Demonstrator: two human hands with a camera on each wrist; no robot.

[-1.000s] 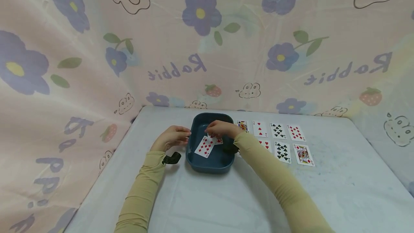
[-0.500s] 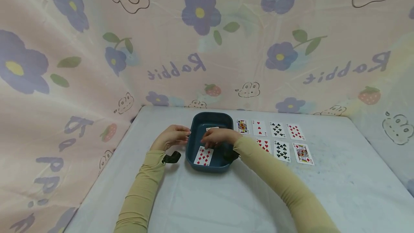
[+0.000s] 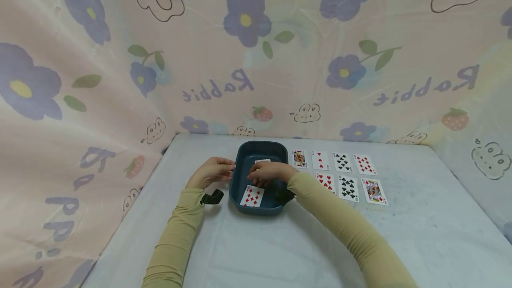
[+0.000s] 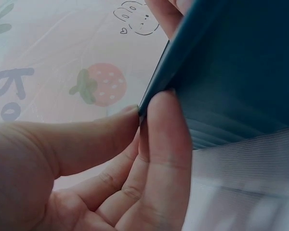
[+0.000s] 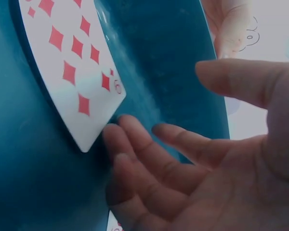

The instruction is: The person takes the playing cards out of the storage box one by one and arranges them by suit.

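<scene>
My left hand [image 3: 211,172] pinches the left rim of a dark blue tray [image 3: 262,211]; in the left wrist view the thumb and index finger [image 4: 168,134] sit on either side of the edge. My right hand [image 3: 272,173] is inside the tray, fingers loosely bent and holding nothing. Just beyond its fingertips in the right wrist view lies a nine of diamonds playing card [image 5: 77,62], face up. That card [image 3: 252,197] is in the tray's near left part. A second card [image 3: 262,160] shows only a strip behind the right hand.
To the right of the tray, face-up cards lie in two rows, among them a hearts card [image 3: 320,160], a clubs card [image 3: 348,188] and a king [image 3: 374,191]. My right sleeve [image 3: 332,212] crosses the front row's left end. A patterned curtain [image 3: 224,57] stands behind the white table [image 3: 240,252].
My right hand has come nearer from the tray's far part and let go. The nine of diamonds has shifted nearer and lies straighter. My left hand has stayed at the rim.
</scene>
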